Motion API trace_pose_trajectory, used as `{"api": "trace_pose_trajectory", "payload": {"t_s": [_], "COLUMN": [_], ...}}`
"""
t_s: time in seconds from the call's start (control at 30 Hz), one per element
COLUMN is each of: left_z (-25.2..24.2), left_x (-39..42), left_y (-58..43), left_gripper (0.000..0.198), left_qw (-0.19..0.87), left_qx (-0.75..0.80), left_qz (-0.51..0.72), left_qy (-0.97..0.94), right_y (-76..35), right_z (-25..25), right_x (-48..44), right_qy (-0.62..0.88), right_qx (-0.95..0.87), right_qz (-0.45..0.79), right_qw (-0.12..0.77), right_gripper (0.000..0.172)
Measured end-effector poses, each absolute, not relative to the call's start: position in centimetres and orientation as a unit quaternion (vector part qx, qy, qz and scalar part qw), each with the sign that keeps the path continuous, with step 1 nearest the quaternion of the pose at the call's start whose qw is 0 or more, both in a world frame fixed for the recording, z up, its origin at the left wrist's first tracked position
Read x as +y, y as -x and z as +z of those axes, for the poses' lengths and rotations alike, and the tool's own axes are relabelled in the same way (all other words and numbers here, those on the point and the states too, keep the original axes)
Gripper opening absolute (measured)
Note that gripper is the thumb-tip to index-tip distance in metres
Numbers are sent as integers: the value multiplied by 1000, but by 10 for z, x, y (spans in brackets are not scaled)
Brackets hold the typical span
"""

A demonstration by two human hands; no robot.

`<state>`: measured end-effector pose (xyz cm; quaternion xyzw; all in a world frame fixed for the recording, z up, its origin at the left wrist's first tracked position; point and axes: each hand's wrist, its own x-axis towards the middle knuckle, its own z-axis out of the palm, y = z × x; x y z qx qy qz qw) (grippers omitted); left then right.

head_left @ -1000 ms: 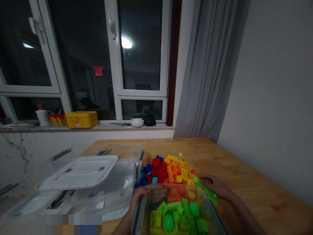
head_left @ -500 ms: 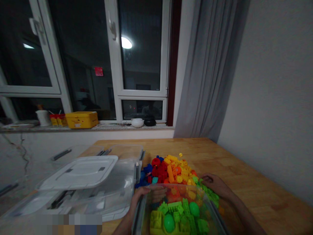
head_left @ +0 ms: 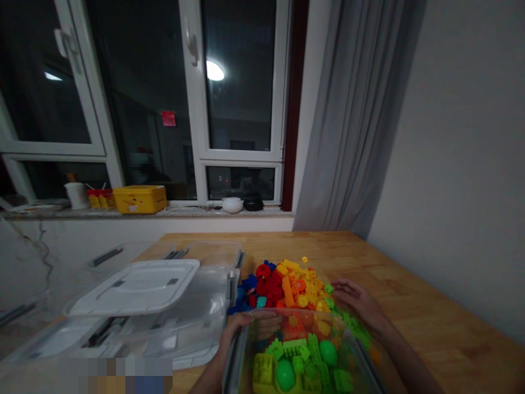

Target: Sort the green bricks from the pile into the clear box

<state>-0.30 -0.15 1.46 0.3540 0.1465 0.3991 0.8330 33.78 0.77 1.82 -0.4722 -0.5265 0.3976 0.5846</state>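
Observation:
My left hand [head_left: 241, 334] grips the left side of a clear plastic box [head_left: 365, 358], its fingers showing through the far wall. Inside the box lie several green toy bricks [head_left: 293, 346] and green egg-shaped pieces [head_left: 286, 374]. To the right of the box my right hand [head_left: 355, 298] is open, fingers stretched left, their tips beside a small green brick [head_left: 328, 288] at the pile's edge. More green bricks [head_left: 356, 327] lie below that hand, partly behind the box wall. Beyond the box is a heap of yellow [head_left: 314, 284], orange [head_left: 287, 291], red [head_left: 268, 287] and blue bricks [head_left: 248, 283].
Clear boxes [head_left: 205, 287] and a white lid [head_left: 139, 284] are stacked on the left of the wooden table [head_left: 402, 295]. A yellow container [head_left: 139, 200] and two small bowls [head_left: 232, 204] stand on the windowsill. A grey curtain [head_left: 348, 120] hangs behind the table.
My right hand has shifted slightly up and left, and its fingers have uncurled toward the green brick at the pile's edge. My left hand stays on the box.

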Motion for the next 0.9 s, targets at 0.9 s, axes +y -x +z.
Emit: {"api": "trace_pose_trajectory", "payload": {"t_s": [0.9], "left_z": [13], "left_x": [0], "left_y": [4], "left_gripper": [49], "left_qw": [838], "left_qx": [122], "left_qz": [393], "left_qy": [-359], "right_y": [-343], "right_z": [5], "right_x": [1], "right_qy": [330], "right_qx": [-477], "right_qz": [587], "right_qw": [565], "right_gripper": [21]}}
